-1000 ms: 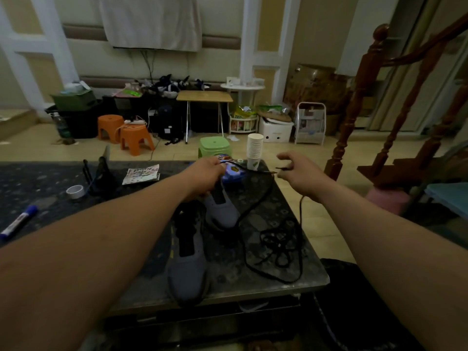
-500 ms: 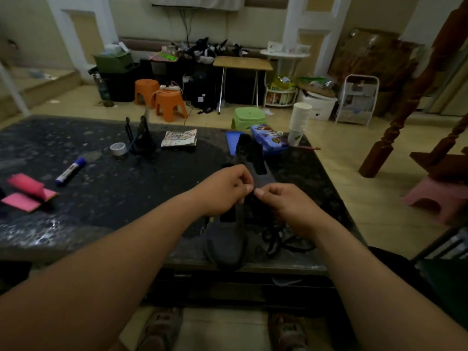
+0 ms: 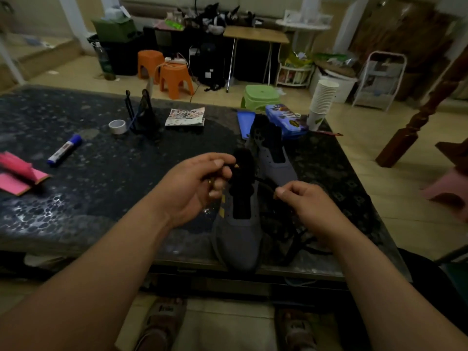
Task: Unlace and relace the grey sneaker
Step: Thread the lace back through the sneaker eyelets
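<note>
- Grey sneaker [image 3: 238, 234] lay on the dark speckled table [image 3: 101, 178], its toe at the near edge. A second sneaker [image 3: 274, 158] sat just behind it.
- Its holes looked bare, so the unlacing seemed done and the relacing only just starting.
- The left hand [image 3: 195, 188] pinched what looked like one end of the black lace [image 3: 298, 239] by the shoe's top.
- The right hand [image 3: 301, 201] pinched the lace between thumb and finger, just beside the shoe.
- Most of the lace sat in a loose heap right of the sneaker.
- A blue marker [image 3: 64, 150], a tape roll [image 3: 117, 126], pink paper [image 3: 15, 173] and stacked paper cups [image 3: 323, 102] shared the table.
- Orange stools [image 3: 174, 77] and a green stool [image 3: 260, 96] stood on the floor behind.
</note>
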Demonstrator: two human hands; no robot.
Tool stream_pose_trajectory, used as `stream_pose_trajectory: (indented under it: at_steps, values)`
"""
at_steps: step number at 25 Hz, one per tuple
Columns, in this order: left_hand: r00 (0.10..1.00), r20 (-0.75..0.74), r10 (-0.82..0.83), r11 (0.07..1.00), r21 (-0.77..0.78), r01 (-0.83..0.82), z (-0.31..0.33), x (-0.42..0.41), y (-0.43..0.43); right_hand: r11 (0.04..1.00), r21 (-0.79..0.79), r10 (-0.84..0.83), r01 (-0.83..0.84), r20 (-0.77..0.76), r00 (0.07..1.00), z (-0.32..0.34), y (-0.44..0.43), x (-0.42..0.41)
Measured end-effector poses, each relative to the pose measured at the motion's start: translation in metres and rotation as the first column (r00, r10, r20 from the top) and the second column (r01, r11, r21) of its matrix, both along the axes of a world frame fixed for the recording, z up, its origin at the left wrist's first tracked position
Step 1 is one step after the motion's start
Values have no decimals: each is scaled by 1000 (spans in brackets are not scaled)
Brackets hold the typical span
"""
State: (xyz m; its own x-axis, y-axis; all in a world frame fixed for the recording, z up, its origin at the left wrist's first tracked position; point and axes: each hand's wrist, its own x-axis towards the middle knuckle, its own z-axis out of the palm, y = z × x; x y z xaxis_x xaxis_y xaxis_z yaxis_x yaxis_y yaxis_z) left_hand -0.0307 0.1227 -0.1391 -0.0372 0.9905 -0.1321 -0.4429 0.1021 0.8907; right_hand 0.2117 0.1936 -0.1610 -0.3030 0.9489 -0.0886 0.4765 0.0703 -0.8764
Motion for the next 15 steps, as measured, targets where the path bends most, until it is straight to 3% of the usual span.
stream_pose_trajectory:
  at_steps: [2, 3, 7, 11, 15]
  values:
    - [975, 224, 8, 1000, -5, -7, 1, -6, 3, 998, -20, 55, -54, 80, 995, -6, 2, -1]
    - [968, 252, 8, 1000, 1, -8, 1, -5, 3, 998, -22, 54, -52, 107, 993, -9, 3, -4]
    - [985, 75, 157, 987, 32, -160, -3, 13, -1, 998, -52, 35, -30, 90, 995, -17, -3, -10]
    - [946, -120, 300, 953, 88, -291, -1, 17, -10, 993, -81, 97, -85, 158, 983, -16, -20, -15]
    - [952, -77, 296, 954, 74, -290, 5, 23, -21, 994, -101, 65, -51, 134, 989, -11, -25, -15]
